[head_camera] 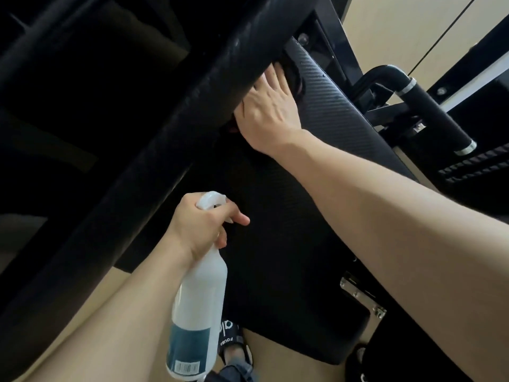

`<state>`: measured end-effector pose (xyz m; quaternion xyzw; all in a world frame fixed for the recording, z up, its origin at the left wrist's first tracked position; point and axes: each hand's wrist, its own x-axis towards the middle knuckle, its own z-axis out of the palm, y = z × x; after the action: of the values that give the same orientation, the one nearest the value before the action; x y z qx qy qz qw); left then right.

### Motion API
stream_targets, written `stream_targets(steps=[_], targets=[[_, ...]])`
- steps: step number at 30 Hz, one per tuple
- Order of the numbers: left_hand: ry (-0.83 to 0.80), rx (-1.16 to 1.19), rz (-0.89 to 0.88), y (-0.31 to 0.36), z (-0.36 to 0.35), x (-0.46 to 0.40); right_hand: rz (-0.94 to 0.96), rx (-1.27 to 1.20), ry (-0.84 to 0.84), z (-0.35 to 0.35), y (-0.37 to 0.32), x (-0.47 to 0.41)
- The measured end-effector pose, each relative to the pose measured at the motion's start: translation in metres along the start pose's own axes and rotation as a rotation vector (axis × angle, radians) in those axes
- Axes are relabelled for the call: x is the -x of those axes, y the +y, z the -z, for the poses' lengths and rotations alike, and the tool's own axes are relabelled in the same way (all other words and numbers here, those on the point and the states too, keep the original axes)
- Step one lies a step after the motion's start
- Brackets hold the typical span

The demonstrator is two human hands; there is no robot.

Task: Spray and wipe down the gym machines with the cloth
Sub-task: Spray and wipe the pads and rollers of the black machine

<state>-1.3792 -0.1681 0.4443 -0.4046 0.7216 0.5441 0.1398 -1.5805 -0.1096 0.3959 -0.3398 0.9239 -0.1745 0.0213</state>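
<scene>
A white translucent plastic spray bottle (199,304) with a teal label was gripped at the neck by the left hand (202,224), fingers curled round the trigger head, bottle hanging downward. A dark cloth (293,77) was pressed flat by the right hand (268,108), fingers extended, against the black textured padded bench (325,97) beneath a black machine beam (176,106).

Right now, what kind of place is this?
Probably a gym. A black padded bench sits on a metal frame, and a bar with a foam grip sticks out beside it. The left hand holds a spray bottle while the right hand wipes.
</scene>
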Motion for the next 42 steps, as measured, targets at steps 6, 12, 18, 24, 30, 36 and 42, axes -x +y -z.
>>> stream_targets(steps=[6, 12, 18, 24, 30, 36, 42], targets=[[0.003, 0.015, 0.01, -0.001, -0.002, -0.003, 0.263, -0.02, -0.032, -0.008, 0.001, 0.094], [0.003, 0.013, 0.011, -0.002, -0.004, -0.004, 0.482, 0.079, -0.07, -0.001, 0.018, 0.069], [0.017, -0.003, -0.004, -0.002, -0.005, -0.003, 0.388, 0.066, -0.073, 0.016, 0.026, 0.005], [0.007, -0.012, 0.005, -0.003, -0.003, -0.003, 0.041, -0.027, 0.049, -0.002, -0.011, 0.009], [0.028, 0.0, 0.023, 0.003, -0.009, -0.002, 0.353, 0.041, -0.036, -0.007, -0.008, 0.044], [0.025, -0.046, -0.001, 0.001, -0.009, -0.003, 0.113, 0.023, 0.022, 0.009, 0.058, 0.009], [0.017, -0.038, -0.007, -0.001, -0.007, -0.005, -0.296, -0.149, 0.015, 0.013, 0.083, 0.004]])
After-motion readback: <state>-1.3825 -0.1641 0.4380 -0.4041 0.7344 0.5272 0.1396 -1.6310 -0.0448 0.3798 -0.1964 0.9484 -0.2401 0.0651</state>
